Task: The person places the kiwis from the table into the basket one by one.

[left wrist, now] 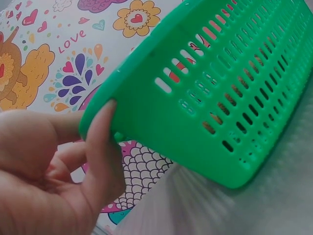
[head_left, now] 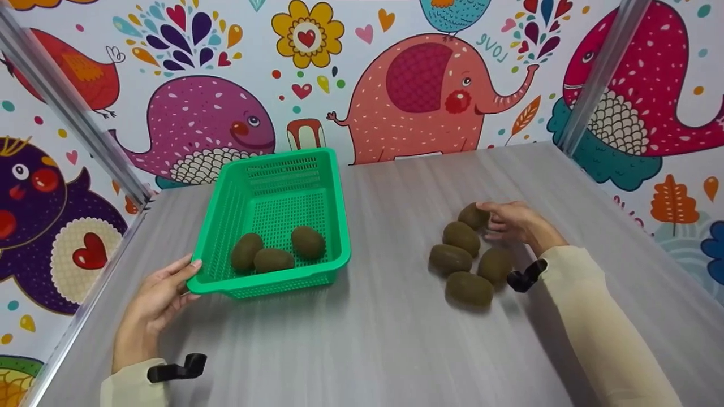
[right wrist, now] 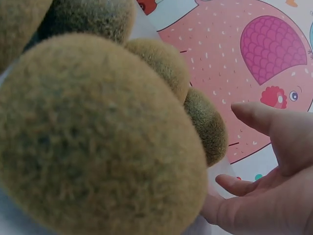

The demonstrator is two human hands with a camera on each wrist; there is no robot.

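Note:
A green plastic basket (head_left: pixel 341 226) stands on the left of the table, with three brown kiwis (head_left: pixel 308 243) at its near end. My left hand (head_left: pixel 161 297) pinches the basket's near left corner; the left wrist view shows the fingers (left wrist: pixel 105 142) on the rim. Several kiwis lie grouped to the right. At the farthest kiwi (head_left: pixel 472 217) is my right hand (head_left: pixel 517 222), its fingertips right by the fruit's right side. In the right wrist view, that hand (right wrist: pixel 274 171) has thumb and fingers spread beside the far kiwi (right wrist: pixel 206 127), while a near kiwi (right wrist: pixel 102 137) fills much of the picture.
The grey table (head_left: pixel 390 350) ends at a wall with cartoon animals (head_left: pixel 418 130). Metal posts (head_left: pixel 605 79) rise at both back corners. Bare tabletop lies between the basket and the grouped kiwis. A black bracket (head_left: pixel 526 275) sits on each wrist.

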